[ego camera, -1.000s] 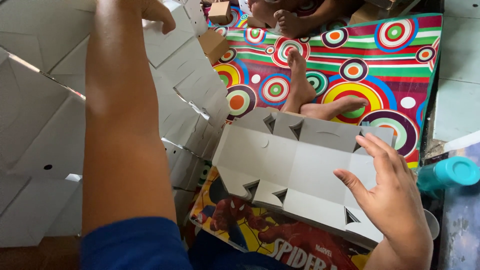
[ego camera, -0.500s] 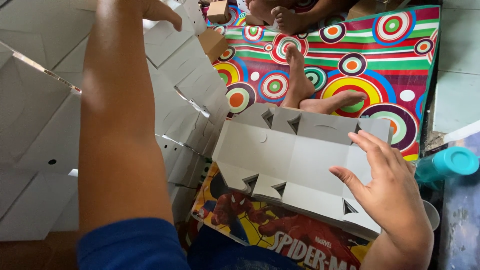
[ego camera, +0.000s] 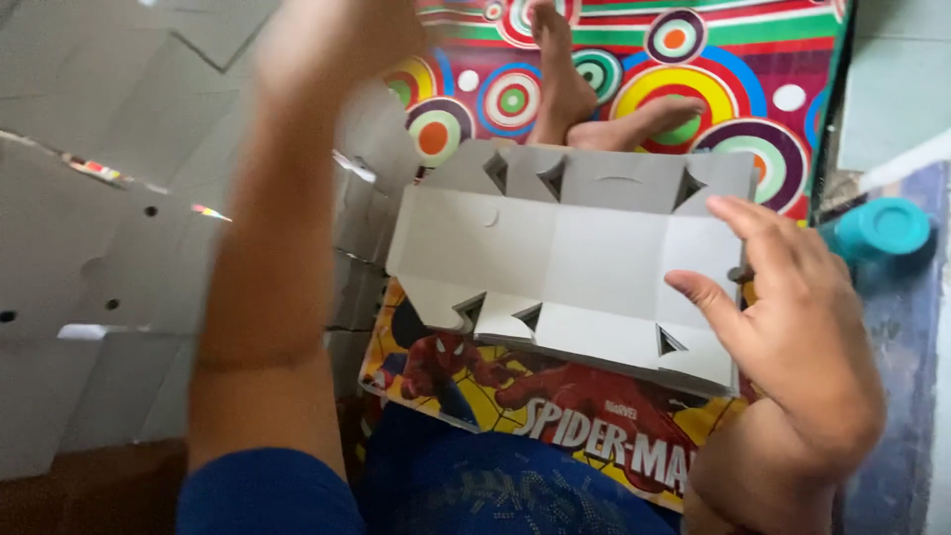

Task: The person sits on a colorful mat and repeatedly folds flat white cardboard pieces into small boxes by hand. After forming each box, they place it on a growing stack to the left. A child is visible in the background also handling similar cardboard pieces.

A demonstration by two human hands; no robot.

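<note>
your right hand (ego camera: 792,337) pinches the flat carton (ego camera: 570,263) at its right end, fingers spread on top. the carton's long axis runs left-right over your lap. your left hand (ego camera: 332,40) reaches far-left toward the stack (ego camera: 89,198); its grip is blurred, can't tell.

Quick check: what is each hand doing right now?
Left hand: raised toward the cardboard stack, blurred; grip cannot be told.
Right hand: holding the flat box blank by its right edge.
</note>
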